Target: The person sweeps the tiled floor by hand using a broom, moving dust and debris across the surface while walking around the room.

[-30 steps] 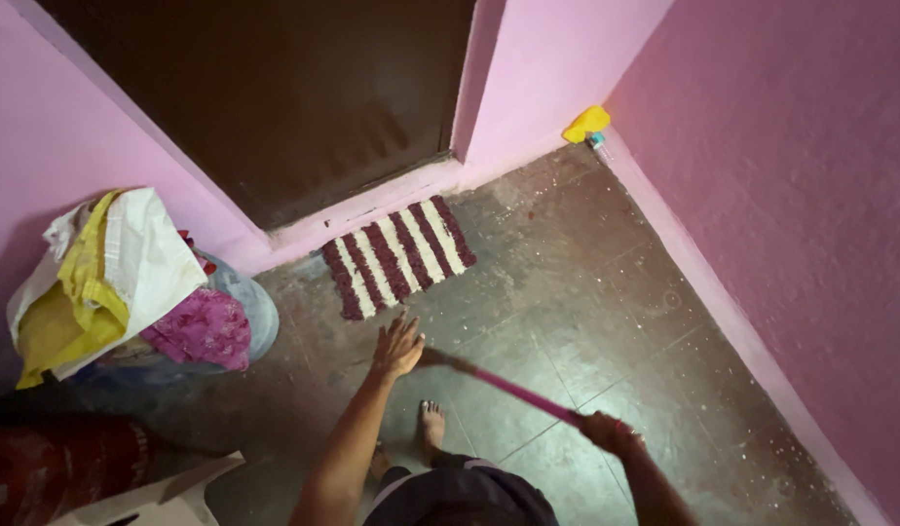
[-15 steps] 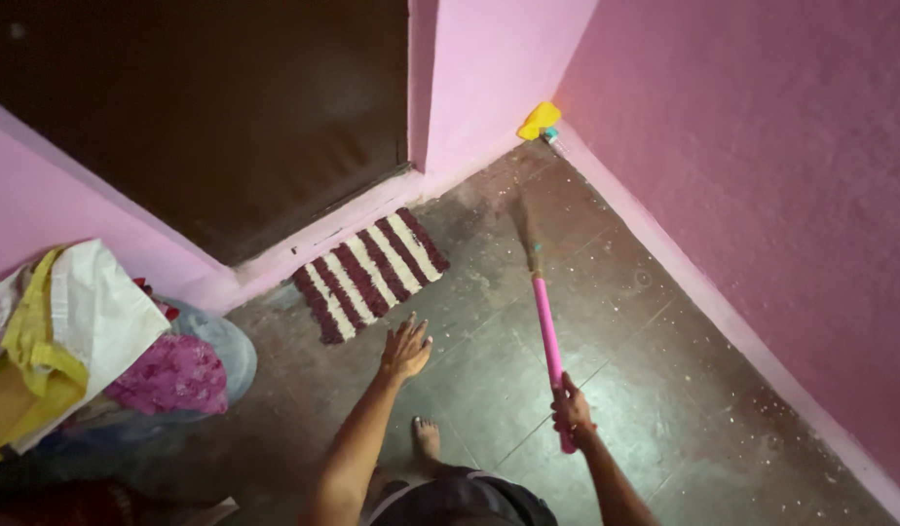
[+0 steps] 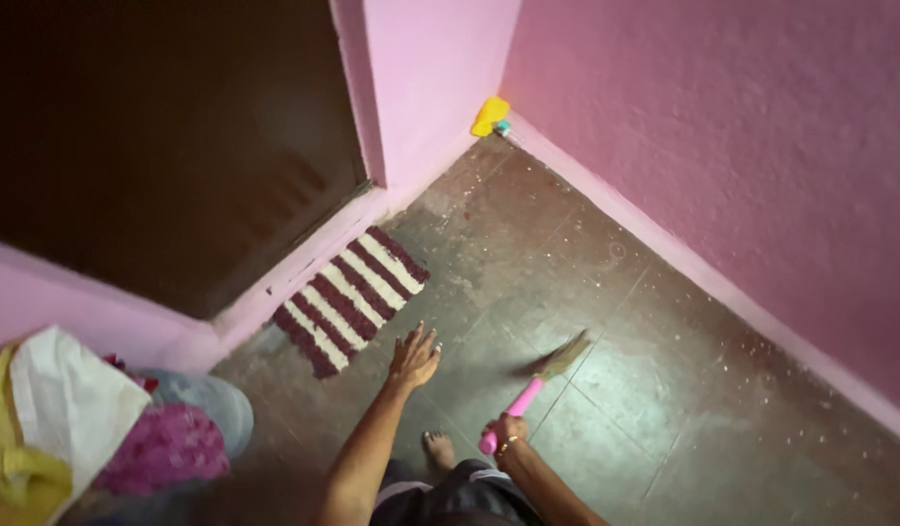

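Note:
My right hand [image 3: 506, 432] grips the pink handle of a broom [image 3: 531, 386], low and close to my body. The brown bristles rest on the dark tiled floor [image 3: 664, 390] just ahead and to the right, blurred by motion. My left hand [image 3: 414, 356] hangs out in front with fingers spread, holding nothing, above the floor near the striped mat [image 3: 349, 297]. One bare foot [image 3: 437, 450] shows below it.
Pink walls [image 3: 723, 146] meet in a corner where a yellow object [image 3: 490, 115] lies. A dark doorway [image 3: 158, 146] sits behind the maroon-and-white mat. At the left, a pile of cloth and bags [image 3: 70, 438] rests on a blue tub.
The broom has swept back from the far corner toward me; its head now lies near my feet. My right hand pulled in closer. The view shifted rightward.

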